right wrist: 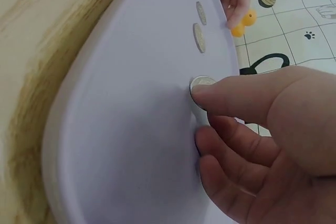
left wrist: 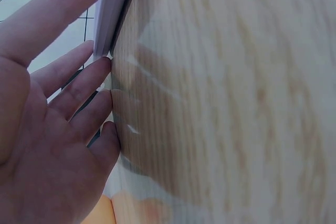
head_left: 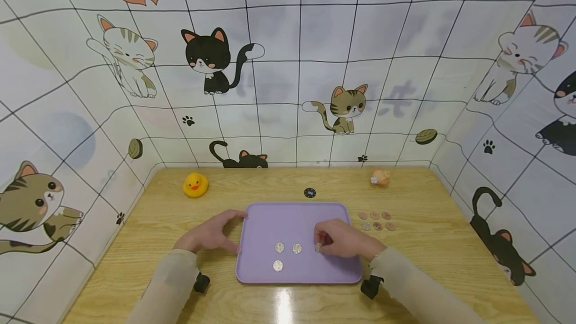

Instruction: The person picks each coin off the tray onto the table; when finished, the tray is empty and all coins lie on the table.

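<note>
A lilac tray (head_left: 292, 221) lies on the wooden table. My right hand (head_left: 344, 239) is over its right half, pinching a silver coin (right wrist: 202, 81) at the thumb tip, close over the tray surface; the thumb covers part of the coin. To the left of it, three silver coins lie flat on the tray: one coin (head_left: 296, 248) nearest the hand, another coin (head_left: 279, 247) beside that, and a third coin (head_left: 277, 265) closer to the front. At the tray's left edge, my left hand (head_left: 211, 231) touches the rim with spread fingers and thumb.
Right of the tray, several copper-coloured coins (head_left: 374, 215) and a silver one (head_left: 366, 225) lie in two rows. Behind it is a black chip (head_left: 310, 192). A yellow rubber duck (head_left: 195, 185) stands back left, a small orange figure (head_left: 380, 177) back right. Cat-patterned walls enclose the table.
</note>
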Demonstrator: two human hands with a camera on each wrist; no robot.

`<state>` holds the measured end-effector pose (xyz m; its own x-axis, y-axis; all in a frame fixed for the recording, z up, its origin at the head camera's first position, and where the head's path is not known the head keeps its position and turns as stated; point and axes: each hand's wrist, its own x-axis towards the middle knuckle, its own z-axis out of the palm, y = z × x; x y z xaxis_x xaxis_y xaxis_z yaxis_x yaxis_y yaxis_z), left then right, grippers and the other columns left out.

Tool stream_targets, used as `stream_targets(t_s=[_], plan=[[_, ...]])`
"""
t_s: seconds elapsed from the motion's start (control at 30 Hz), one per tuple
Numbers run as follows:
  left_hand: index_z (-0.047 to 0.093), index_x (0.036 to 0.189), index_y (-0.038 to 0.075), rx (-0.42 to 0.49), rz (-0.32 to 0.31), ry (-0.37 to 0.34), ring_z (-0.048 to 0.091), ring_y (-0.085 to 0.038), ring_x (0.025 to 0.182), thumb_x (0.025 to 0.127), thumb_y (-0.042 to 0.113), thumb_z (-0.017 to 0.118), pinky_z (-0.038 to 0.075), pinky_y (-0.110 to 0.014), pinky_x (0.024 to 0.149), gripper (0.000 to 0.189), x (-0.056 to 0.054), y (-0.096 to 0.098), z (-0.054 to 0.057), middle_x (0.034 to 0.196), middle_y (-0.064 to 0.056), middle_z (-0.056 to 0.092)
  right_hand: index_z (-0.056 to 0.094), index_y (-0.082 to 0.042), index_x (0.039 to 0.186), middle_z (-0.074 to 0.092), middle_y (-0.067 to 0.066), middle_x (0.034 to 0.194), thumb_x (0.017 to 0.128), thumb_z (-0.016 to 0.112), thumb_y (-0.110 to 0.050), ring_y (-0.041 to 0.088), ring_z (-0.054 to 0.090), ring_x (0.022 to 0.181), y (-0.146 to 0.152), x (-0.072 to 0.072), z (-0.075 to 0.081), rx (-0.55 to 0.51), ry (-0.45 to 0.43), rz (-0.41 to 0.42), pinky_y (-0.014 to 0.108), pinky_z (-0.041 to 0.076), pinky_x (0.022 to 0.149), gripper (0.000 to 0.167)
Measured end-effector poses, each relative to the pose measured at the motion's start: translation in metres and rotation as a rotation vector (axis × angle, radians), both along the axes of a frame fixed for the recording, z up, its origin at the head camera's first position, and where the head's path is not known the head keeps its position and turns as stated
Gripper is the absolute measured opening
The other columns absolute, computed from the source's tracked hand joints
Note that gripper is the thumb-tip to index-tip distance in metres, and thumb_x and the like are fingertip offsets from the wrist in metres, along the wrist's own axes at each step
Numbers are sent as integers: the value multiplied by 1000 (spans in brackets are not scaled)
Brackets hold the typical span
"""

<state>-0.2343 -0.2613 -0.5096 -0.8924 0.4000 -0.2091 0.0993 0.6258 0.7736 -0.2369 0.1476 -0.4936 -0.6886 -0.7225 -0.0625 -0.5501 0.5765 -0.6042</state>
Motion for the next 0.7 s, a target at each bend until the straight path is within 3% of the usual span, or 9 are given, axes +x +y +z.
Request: stream_targets(t_s=[0.23,0.7], plan=[[54,151,23,8,15,-12,27,-36,157,67,24,100,15,-65,127,96,0,1,0,164,-5,43,66,-13,90,65,-5,82,93,77,-4,4,57,75,5,2,1,-86,-17,14,21,51,68,15],[54,151,24,-15,-4,4,29,-37,155,68,23,100,17,-65,127,95,0,0,-1,163,-6,43,66,-11,91,68,-2,90,94,77,-7,9,63,84,24,7,7,-138,-52,-31,25,55,76,12]])
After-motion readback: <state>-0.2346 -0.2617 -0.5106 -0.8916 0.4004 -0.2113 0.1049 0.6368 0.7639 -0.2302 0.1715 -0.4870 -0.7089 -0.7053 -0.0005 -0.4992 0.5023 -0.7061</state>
